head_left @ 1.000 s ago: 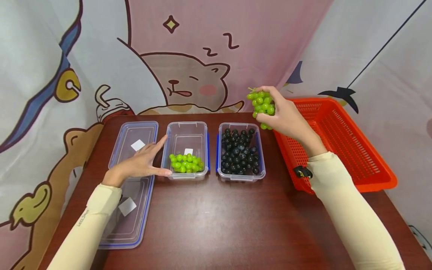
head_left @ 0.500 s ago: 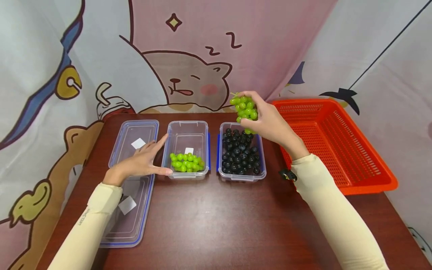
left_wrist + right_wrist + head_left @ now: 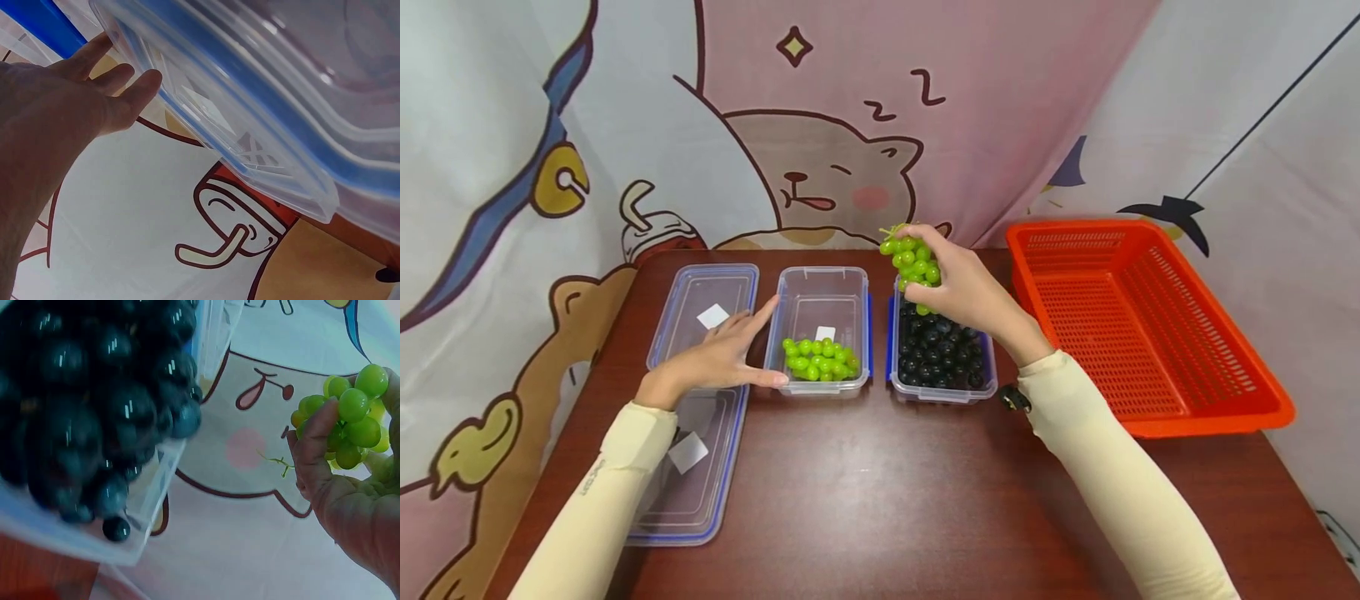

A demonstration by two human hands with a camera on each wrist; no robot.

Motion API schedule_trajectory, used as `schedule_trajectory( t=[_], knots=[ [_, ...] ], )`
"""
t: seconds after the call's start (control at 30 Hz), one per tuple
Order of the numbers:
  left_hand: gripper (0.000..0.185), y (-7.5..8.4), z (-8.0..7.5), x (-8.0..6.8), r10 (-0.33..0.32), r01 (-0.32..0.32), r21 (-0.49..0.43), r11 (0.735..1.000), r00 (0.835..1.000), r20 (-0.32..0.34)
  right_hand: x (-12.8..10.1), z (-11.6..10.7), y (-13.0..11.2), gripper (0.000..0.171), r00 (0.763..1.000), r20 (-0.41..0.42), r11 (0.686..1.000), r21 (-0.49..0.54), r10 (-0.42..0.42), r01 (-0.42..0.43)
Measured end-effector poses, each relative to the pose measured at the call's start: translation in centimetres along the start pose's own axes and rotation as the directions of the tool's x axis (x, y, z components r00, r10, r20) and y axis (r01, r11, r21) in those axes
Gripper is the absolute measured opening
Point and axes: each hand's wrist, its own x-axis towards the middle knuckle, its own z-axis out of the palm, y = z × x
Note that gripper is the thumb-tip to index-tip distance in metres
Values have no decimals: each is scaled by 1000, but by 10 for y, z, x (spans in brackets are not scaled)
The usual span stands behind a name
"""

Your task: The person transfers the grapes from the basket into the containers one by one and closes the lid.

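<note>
Look at the backdrop [image 3: 820, 125]: two letters "z z" [image 3: 910, 96] are drawn in dark lines above the sleeping cartoon animal. Your left sleeve [image 3: 597, 492] carries small lettering, too small to read. The white labels on the lids [image 3: 700, 367] and in the container [image 3: 822, 321] show no legible text.

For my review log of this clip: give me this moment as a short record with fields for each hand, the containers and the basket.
right hand: grips a bunch of green grapes in the air above the dark-grape container
left hand: open, fingers straight against the left side of the green-grape container
lids: two, lying flat left of the containers
basket: orange, at the right, nothing seen in it
table: dark wood
</note>
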Motion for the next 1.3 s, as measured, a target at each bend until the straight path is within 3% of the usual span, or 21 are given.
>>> schedule_trajectory(
  t=[0.3,0.7,1.3],
  knots=[
    [129,-1,-1,1,3,-3,0,1000,1000,3,9,29,-5,66,996,74,999,30,-43,40],
    [129,-1,-1,-1,9,-9,3,1000,1000,-1,17,50,-10,66,989,123,997,35,-80,76],
    [130,-3,1,1,2,-2,-2,1000,1000,2,28,92,-18,71,984,174,999,-4,-36,37]
  ],
)
